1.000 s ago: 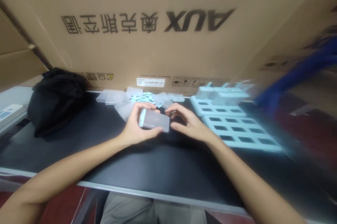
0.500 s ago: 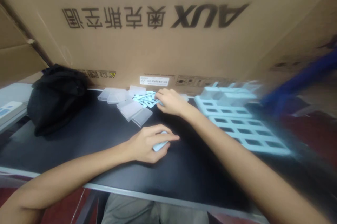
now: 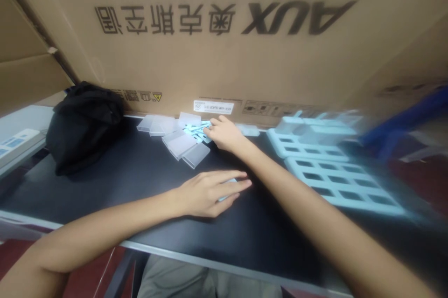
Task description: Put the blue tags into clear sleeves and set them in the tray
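My left hand point(image 3: 213, 194) hovers low over the black tabletop, its long fingers stretched across a flat light-blue plastic piece point(image 3: 228, 188) that is mostly hidden in the grip. Farther back, my right hand point(image 3: 225, 133) has bent fingers at the right side of a pile of small light-blue plastic pieces point(image 3: 198, 130). What its fingertips pinch, if anything, is hidden. Around the pile lie several translucent flat plastic sleeves point(image 3: 179, 144).
Light-blue trays with rectangular openings point(image 3: 338, 179) lie to the right, with translucent boxes point(image 3: 320, 126) on the rear one. A black cloth bag point(image 3: 84, 128) sits at left. A large cardboard box point(image 3: 224, 65) stands behind the table point(image 3: 140, 204). A power strip point(image 3: 19, 146) is far left.
The whole view has shifted, moving the scene slightly right. My left hand's fingers have straightened over the light-blue piece, covering more of it. My right hand stays at the pile.
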A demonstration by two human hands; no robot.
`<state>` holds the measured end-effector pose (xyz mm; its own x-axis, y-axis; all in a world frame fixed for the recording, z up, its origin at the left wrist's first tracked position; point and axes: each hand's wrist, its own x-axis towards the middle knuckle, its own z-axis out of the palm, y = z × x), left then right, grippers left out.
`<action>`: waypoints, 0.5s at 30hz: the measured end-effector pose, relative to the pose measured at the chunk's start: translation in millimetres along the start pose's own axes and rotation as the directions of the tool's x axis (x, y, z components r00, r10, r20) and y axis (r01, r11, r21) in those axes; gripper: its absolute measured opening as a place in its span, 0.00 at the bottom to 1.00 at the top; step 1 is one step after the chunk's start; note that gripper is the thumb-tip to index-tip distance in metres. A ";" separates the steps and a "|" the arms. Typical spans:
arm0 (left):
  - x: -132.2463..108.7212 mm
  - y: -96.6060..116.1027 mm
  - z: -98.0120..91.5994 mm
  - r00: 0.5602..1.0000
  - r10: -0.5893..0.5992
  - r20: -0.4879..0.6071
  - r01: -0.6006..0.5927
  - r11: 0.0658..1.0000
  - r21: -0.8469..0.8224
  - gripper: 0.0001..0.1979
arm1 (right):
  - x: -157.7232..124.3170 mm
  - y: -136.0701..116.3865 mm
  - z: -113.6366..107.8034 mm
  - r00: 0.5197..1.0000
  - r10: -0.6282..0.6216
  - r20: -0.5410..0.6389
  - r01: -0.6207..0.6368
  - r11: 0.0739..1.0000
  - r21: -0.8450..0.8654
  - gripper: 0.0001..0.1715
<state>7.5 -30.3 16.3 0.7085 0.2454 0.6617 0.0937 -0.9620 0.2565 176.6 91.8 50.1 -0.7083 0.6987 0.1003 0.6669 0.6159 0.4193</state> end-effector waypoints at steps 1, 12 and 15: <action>-0.3 0.1 0.1 1.000 -0.002 0.004 0.002 1.000 -0.006 0.22 | -0.3 -1.0 0.1 1.000 0.001 -0.009 -0.001 1.000 0.010 0.18; -4.5 -3.7 2.0 0.999 -0.029 -0.014 0.030 0.999 0.033 0.20 | -12.8 2.1 -14.5 0.873 0.355 -0.334 -0.114 0.815 0.567 0.10; -4.0 -4.2 1.7 0.999 -0.036 -0.020 0.037 0.999 0.033 0.19 | -24.5 5.6 -27.8 0.753 0.514 -0.410 -0.067 0.681 0.729 0.06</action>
<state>5.5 -27.5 11.4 0.6908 0.2822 0.6657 0.1427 -0.9558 0.2571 191.2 68.0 75.1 -0.2852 0.6936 0.6615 0.6704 0.6376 -0.3795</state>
